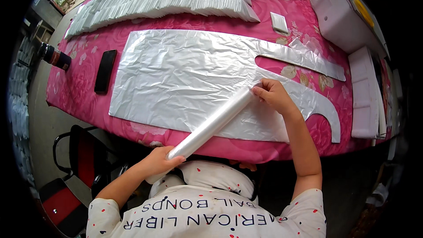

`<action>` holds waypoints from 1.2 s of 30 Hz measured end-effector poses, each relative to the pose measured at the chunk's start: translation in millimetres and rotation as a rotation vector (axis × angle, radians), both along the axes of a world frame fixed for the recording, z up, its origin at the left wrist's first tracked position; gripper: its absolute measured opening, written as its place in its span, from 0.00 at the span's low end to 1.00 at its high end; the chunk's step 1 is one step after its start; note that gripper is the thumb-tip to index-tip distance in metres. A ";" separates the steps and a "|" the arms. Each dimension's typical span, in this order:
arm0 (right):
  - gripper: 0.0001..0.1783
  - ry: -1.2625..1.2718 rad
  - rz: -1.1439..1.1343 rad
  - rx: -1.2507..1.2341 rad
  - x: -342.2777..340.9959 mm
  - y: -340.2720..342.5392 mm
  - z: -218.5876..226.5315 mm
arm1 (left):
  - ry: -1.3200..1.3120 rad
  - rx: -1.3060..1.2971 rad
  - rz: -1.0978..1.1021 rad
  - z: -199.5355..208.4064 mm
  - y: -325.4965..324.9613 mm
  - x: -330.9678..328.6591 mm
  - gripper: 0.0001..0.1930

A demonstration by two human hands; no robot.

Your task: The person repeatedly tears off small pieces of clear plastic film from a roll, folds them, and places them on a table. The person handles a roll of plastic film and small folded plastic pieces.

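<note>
A long, narrow folded strip of clear plastic film (211,125) stretches slantwise between my hands, over the near edge of the table. My left hand (161,163) is closed around its lower end, close to my body. At the upper end, my right hand (274,96) pinches the strip between thumb and fingers. Under the strip lies a flat stack of shiny plastic aprons (176,68), somewhat wrinkled. Their neck loop and curved cut-outs point right, and the pink cloth shows through the openings. A small folded packet (279,23) rests beyond the stack.
Rows of folded packets (172,0) line the far side of the pink flowered tablecloth (79,92). A black phone (105,71) and a dark bottle (55,56) are at left. White boxes (341,22) stand at right. A red-and-black chair (83,156) is below left.
</note>
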State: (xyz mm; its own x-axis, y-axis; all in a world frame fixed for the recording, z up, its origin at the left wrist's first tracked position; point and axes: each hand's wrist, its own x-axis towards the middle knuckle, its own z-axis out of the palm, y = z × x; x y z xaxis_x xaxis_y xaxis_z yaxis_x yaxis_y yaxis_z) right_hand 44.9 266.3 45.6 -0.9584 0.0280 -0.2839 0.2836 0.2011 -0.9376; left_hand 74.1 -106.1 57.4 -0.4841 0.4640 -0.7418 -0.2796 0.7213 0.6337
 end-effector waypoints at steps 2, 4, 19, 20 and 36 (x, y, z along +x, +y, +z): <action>0.09 0.006 -0.014 0.000 1.1 1.4 -0.2 | 0.015 0.010 -0.003 -2.1 -2.2 1.7 0.23; 0.09 0.038 -0.044 0.036 0.5 4.9 -3.6 | -0.002 0.043 0.005 -2.0 -0.6 1.0 0.23; 0.12 0.197 -0.687 0.605 20.6 184.1 -42.9 | 0.318 0.021 -0.432 46.8 -41.5 -53.6 0.24; 0.12 0.198 -0.657 0.561 17.7 171.8 -37.5 | 0.435 0.038 -0.493 49.9 -34.1 -56.1 0.24; 0.11 0.306 -0.106 0.496 -67.8 5.8 -13.8 | 1.267 0.462 -0.843 -24.2 95.3 -62.4 0.30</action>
State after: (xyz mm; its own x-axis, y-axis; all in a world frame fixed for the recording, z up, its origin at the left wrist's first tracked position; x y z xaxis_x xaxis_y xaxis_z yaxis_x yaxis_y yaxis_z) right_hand -22.9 272.1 31.8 -0.9794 0.1867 0.0765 0.0575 0.6219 -0.7810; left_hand 11.7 -10.8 33.1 -0.1512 0.9684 0.1983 0.9391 0.0781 0.3347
